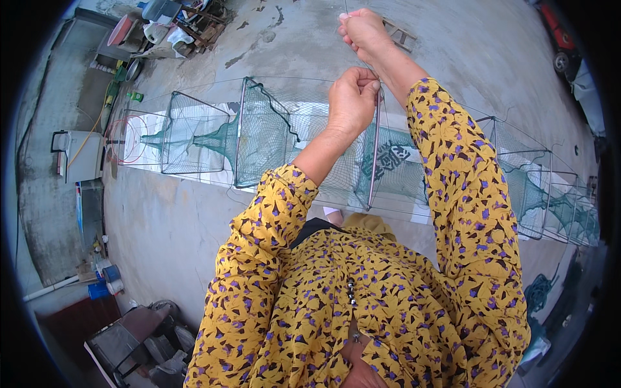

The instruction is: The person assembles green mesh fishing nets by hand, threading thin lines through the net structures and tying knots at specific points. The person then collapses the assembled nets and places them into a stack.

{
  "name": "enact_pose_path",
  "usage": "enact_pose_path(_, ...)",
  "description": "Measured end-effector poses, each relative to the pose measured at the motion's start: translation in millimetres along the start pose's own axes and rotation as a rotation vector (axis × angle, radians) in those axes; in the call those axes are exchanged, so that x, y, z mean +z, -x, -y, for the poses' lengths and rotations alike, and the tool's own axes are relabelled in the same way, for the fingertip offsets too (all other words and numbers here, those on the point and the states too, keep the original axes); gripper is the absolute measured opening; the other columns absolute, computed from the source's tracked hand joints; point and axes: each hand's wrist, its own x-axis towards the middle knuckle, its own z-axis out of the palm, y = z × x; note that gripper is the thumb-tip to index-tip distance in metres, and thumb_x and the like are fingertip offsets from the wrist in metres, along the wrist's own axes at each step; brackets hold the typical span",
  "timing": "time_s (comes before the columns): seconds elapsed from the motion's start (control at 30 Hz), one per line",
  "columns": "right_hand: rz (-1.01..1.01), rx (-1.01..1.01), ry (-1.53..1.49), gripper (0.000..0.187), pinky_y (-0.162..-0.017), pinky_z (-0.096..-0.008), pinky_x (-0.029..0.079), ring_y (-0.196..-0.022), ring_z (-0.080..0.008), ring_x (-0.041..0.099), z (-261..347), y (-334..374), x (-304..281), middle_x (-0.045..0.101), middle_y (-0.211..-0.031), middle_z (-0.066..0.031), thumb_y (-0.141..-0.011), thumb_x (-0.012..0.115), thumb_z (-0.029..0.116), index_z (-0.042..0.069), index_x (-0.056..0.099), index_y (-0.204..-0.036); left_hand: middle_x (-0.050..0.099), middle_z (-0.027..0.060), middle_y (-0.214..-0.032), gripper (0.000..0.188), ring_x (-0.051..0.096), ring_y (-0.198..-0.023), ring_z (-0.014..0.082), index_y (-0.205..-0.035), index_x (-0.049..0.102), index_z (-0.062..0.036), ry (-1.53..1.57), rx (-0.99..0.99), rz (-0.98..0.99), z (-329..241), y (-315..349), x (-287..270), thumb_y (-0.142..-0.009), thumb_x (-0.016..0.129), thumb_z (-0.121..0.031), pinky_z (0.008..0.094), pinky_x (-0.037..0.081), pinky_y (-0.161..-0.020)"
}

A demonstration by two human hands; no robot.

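Observation:
A long folding net trap of green mesh on thin square metal frames stretches across in front of me from left to right. My left hand is closed in a pinch at the top corner of one metal frame, where a thin cord meets it. Beyond and above it, my right hand is raised and closed around a thin thread, which shows above the fist and runs down toward the left fingers. Exactly what the left fingertips pinch is partly hidden.
White sheeting with dark print lies beneath the mesh. A red hoop is at the trap's left end. Stacked household items stand at the far left, a chair at lower left, a red wheeled machine at far right.

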Motion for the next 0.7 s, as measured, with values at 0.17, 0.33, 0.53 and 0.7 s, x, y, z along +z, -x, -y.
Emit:
enact_pose_path(0.17,-0.022,0.014,0.022,0.02,-0.045,-0.0272,0.038,-0.053,-0.0129,0.051,-7.2,-20.4,-2.4,0.059,-0.072,-0.0079,-0.082,0.057,0.014,0.002,0.047,-0.095,0.06,0.0059,-0.076,0.013,0.058,-0.062,0.0105,-0.095,0.055,0.0038,0.052,-0.136,0.11,-13.2,-16.8,-12.9,-0.086,0.053,-0.006,0.0226,0.049,-0.055)
enact_pose_path(0.33,0.129,-0.117,0.016,0.016,-0.039,-0.0193,0.032,-0.045,-0.0086,0.045,-6.3,-4.3,9.9,0.053,-0.061,-0.0022,-0.088,0.05,0.017,0.005,0.057,-0.08,0.058,0.0045,-0.072,0.007,0.057,-0.054,0.0104,-0.089,0.055,0.0,0.023,-0.055,0.265,9.5,-26.1,-45.8,-0.085,0.053,-0.005,0.0241,0.044,-0.047)
enact_pose_path(0.53,0.235,-0.06,-0.013,0.011,-0.04,-0.0207,0.037,-0.048,-0.0112,0.049,0.3,38.5,-51.2,0.055,-0.066,-0.0058,-0.086,0.052,0.013,0.002,0.054,-0.084,0.061,0.006,-0.075,0.005,0.058,-0.05,0.0132,-0.089,0.051,-0.0028,-0.5,0.279,0.284,25.0,-18.2,-61.8,-0.086,0.051,-0.007,0.025,0.045,-0.048)
enact_pose_path(0.7,0.17,-0.196,0.448,0.023,-0.05,-0.0208,0.04,-0.056,-0.0079,0.05,-34.6,88.7,-75.9,0.059,-0.07,-0.0017,-0.08,0.063,0.019,0.002,0.057,-0.094,0.061,0.0059,-0.075,0.003,0.059,-0.053,0.013,-0.089,0.051,-0.0039,-0.574,0.312,0.321,24.4,-17.8,-62.1,-0.086,0.049,-0.004,0.0259,0.045,-0.049)
